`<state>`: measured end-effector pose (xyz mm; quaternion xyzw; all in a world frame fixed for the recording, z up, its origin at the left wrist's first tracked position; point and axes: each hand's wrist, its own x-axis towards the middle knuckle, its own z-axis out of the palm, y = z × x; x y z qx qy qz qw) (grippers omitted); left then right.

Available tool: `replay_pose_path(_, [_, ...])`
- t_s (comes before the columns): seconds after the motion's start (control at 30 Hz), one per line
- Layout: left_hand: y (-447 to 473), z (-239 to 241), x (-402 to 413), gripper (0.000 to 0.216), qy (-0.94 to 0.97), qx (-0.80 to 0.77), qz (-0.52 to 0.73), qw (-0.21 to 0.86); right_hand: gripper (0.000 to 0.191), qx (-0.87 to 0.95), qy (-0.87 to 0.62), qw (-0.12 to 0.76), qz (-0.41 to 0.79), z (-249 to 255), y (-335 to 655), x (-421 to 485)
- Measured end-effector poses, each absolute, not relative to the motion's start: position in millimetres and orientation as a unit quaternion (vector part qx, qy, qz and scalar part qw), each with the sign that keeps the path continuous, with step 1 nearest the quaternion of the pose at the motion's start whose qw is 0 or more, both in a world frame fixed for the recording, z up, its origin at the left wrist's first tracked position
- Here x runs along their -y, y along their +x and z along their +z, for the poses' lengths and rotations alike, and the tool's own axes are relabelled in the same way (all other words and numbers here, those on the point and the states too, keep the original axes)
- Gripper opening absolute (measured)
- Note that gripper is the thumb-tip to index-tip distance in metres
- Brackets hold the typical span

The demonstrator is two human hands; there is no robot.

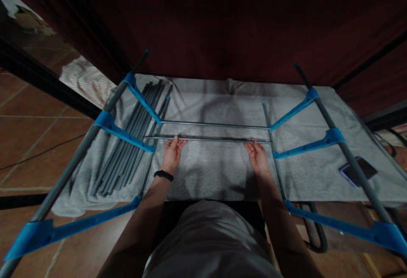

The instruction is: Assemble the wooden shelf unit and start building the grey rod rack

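Observation:
A thin grey metal tube [213, 139] lies level across both my hands, between two side frames. My left hand [173, 153] pinches it left of its middle, and my right hand [256, 154] pinches it near its right end. Each side frame has grey poles joined by blue plastic brackets: the left frame's middle bracket [124, 134] is close to the tube's left end, the right frame's middle bracket [308, 145] close to its right end. Just beyond, another tube [216, 124] spans from the left far bracket [143, 99] to the right far bracket [292, 110].
Several loose grey tubes [127, 146] lie in a bundle behind the left frame on a grey cloth [210, 172] covering the table. A phone [358, 171] rests on the cloth at the right. Dark red curtain [222, 28] hangs behind the table.

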<state>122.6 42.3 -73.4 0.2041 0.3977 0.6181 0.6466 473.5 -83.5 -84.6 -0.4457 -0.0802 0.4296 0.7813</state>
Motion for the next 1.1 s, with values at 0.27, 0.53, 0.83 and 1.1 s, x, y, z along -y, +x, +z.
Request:
replay_pose_path(0.27, [122.3,-70.6,-43.1,0.028,0.206,-0.408,0.608,0.65,0.02,0.058,-0.444,0.787,0.424,-82.3,472.9,82.4])
replay_pose_path(0.53, [124.0,-68.0,-43.9,0.034,0.195,-0.42,0.604,0.648,0.012,0.05,-0.431,0.787,0.438,-80.2,473.7,83.1])
replay_pose_path(0.83, [122.5,-70.5,-43.7,0.026,0.2,-0.417,0.604,0.649,0.009,0.072,-0.438,0.781,0.44,-79.9,474.4,84.5])
replay_pose_path(1.1, [121.7,-73.5,-44.0,0.035,0.212,-0.421,0.604,0.643,0.009,0.07,-0.448,0.779,0.434,-75.7,472.4,83.9])
